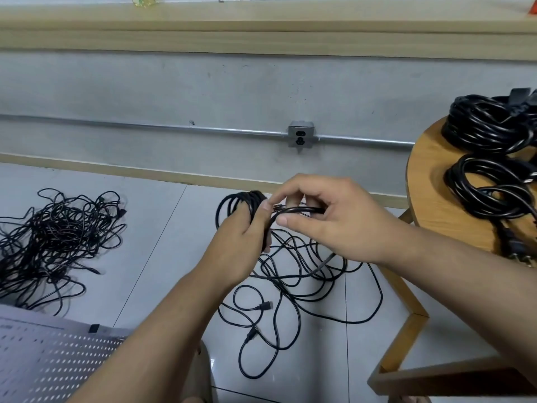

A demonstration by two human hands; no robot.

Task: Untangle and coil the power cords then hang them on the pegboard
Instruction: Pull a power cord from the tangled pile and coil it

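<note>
My left hand (pixel 242 242) grips a small coil of black cord (pixel 236 203), its loops sticking out above my fingers. My right hand (pixel 328 216) pinches the same cord (pixel 302 211) just right of the coil, between thumb and fingers. The loose remainder of this cord (pixel 293 289) sprawls in loops on the white floor tiles below both hands, with two plugs showing. A big tangled heap of black cords (pixel 55 242) lies on the floor at the left. A white pegboard (pixel 49 359) lies flat at the bottom left.
A round wooden table (pixel 430 199) stands at the right, carrying two coiled black cords (pixel 491 126) (pixel 491 190). Its wooden legs (pixel 406 292) cross the floor on the right. A grey wall with a metal conduit and outlet box (pixel 301 138) is ahead.
</note>
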